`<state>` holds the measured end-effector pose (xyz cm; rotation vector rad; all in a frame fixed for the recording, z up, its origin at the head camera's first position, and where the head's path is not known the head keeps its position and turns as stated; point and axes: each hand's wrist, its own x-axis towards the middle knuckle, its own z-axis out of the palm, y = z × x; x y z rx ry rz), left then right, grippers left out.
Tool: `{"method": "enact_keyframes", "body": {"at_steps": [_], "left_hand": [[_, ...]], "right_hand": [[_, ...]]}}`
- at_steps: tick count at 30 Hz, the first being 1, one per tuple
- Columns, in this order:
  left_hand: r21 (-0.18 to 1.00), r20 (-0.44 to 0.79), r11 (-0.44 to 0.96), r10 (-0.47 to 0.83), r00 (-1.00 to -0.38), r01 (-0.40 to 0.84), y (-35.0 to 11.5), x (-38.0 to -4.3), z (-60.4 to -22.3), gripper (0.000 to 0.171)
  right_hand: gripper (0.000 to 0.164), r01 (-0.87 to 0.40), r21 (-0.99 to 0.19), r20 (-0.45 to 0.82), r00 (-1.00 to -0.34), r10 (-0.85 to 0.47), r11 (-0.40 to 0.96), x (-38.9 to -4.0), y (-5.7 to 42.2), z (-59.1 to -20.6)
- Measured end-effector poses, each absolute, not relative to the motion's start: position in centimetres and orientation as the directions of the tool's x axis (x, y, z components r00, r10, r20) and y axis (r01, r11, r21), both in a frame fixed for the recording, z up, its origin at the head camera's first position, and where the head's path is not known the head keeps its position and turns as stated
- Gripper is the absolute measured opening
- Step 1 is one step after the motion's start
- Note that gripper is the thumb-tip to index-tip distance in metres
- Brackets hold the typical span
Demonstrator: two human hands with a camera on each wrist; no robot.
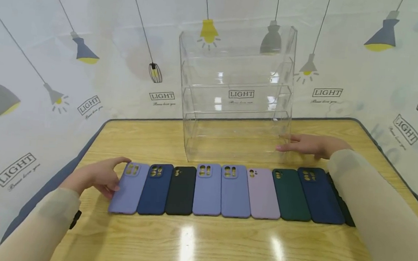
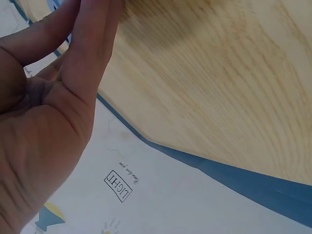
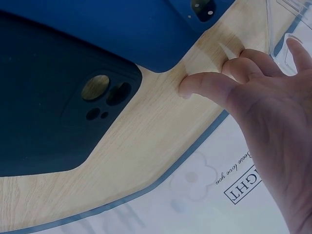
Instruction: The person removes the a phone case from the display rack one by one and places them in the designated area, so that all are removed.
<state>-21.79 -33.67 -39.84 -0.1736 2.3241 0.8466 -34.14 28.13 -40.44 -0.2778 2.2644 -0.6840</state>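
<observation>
A row of phone cases lies flat on the wooden table, camera cutouts toward the far side. My left hand [image 1: 104, 175] is at the left end, its fingers along the left edge of a lavender phone case [image 1: 127, 193]. In the left wrist view the fingers look fairly straight, with their tips out of frame. A clear stepped display rack [image 1: 236, 132] stands behind the row. My right hand [image 1: 309, 145] reaches to its lower right side, extended fingers right at the clear panel. In the right wrist view, a blue case [image 3: 131, 29] and a dark green case [image 3: 39, 97] lie beside that hand.
Between the ends lie a navy case [image 1: 155, 194], a black case [image 1: 181, 192], two more lavender cases and a pink-lilac case [image 1: 262, 196]. My right sleeve [image 1: 376, 209] partly covers a dark case [image 1: 348, 213] at the right end. A printed cloth [image 1: 137, 14] surrounds the table's back and sides.
</observation>
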Motion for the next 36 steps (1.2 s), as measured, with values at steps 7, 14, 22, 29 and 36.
{"method": "enact_keyframes", "body": {"at_steps": [7,14,22,29,36], "left_hand": [[0.473,-0.616,0.829,0.069,-0.785,-0.298,-33.0,-22.0,-39.4,0.099],[0.423,-0.627,0.868,0.073,-0.775,-0.26,-32.5,-21.9,-39.6,0.102],[0.42,-0.646,0.865,0.073,-0.759,-0.274,-32.0,-22.0,-39.4,0.102],[0.426,-0.656,0.861,0.081,-0.75,-0.279,-32.1,-22.2,-39.3,0.102],[0.409,-0.67,0.865,0.069,-0.739,-0.291,-32.3,-22.7,-38.5,0.096]], "right_hand": [[0.108,0.001,-0.558,-0.596,-0.697,-0.399,0.83,-34.1,28.2,-40.5],[0.107,-0.004,-0.556,-0.594,-0.698,-0.401,0.831,-34.0,28.2,-40.2],[0.107,0.013,-0.552,-0.602,-0.697,-0.389,0.833,-34.0,28.5,-40.4],[0.106,0.017,-0.555,-0.603,-0.697,-0.388,0.832,-34.2,28.6,-40.4],[0.109,-0.016,-0.551,-0.592,-0.696,-0.405,0.834,-34.6,28.4,-39.7]]}}
